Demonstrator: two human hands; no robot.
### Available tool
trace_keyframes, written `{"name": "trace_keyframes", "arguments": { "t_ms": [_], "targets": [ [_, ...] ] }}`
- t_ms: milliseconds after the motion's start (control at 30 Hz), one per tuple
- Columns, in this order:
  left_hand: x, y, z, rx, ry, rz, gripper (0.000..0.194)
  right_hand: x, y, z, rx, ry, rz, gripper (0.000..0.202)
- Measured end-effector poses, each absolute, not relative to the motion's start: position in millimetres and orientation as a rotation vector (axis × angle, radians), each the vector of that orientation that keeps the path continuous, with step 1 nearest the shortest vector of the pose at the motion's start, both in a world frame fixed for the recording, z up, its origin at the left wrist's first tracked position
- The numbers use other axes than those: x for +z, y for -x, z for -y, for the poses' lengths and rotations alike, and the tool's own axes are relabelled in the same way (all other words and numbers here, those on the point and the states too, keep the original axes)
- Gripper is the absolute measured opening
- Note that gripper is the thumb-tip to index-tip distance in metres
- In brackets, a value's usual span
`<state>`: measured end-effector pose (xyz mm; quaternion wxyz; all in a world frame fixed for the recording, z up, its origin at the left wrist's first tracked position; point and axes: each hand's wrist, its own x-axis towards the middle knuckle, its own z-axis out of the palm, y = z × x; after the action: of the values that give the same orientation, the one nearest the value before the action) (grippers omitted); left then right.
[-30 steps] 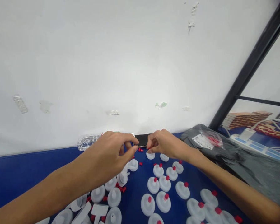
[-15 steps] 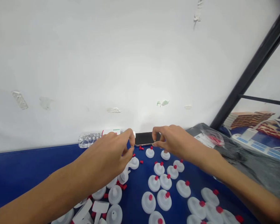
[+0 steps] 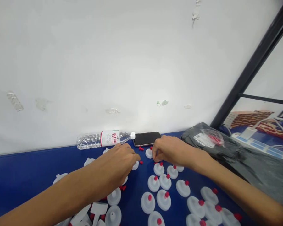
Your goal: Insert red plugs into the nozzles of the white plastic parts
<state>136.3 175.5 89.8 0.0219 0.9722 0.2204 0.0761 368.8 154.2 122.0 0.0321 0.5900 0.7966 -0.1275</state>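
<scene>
My left hand [image 3: 122,160] is low over the blue table, its fingers bent down beside a white disc-shaped part [image 3: 135,165] and a loose red cap [image 3: 141,162]. What its fingertips hold, if anything, is hidden. My right hand [image 3: 166,150] has its fingers curled together at the table, near a capped white disc [image 3: 149,153]; its fingertips are too small to read. Several white discs with red caps [image 3: 148,202] lie in front of it. Uncapped white discs [image 3: 113,216] and red caps are heaped at the lower left.
A clear water bottle [image 3: 89,141] and a black phone [image 3: 146,139] lie along the white wall. On the right are a grey plastic bag [image 3: 238,157], a small clear bag with red pieces [image 3: 213,138], a power strip [image 3: 261,146] and a black metal post [image 3: 252,64].
Both hands have come down from above the table to its surface. My left hand's thumb and finger are no longer seen raised, and the bottle's label and neck now show.
</scene>
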Motion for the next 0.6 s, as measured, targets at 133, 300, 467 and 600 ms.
{"name": "trace_keyframes", "arguments": {
  "t_ms": [133, 300, 467, 600],
  "targets": [
    [86, -138, -178, 0.104, -3.047, -0.717, 0.036, 120, -371, -156, -0.439, -1.785, -2.459, 0.014],
    [91, -140, -176, 0.074, -3.079, -0.764, 0.034, 121, -373, -155, -0.474, -1.763, -2.475, 0.007],
    [106, -142, -168, 0.175, -3.081, -0.773, 0.041, 116, -372, -158, -0.497, -1.726, -2.466, 0.012],
    [106, -142, -158, 0.223, -3.087, -0.703, 0.031, 113, -373, -158, -0.463, -1.704, -2.481, 0.015]
  ]
}}
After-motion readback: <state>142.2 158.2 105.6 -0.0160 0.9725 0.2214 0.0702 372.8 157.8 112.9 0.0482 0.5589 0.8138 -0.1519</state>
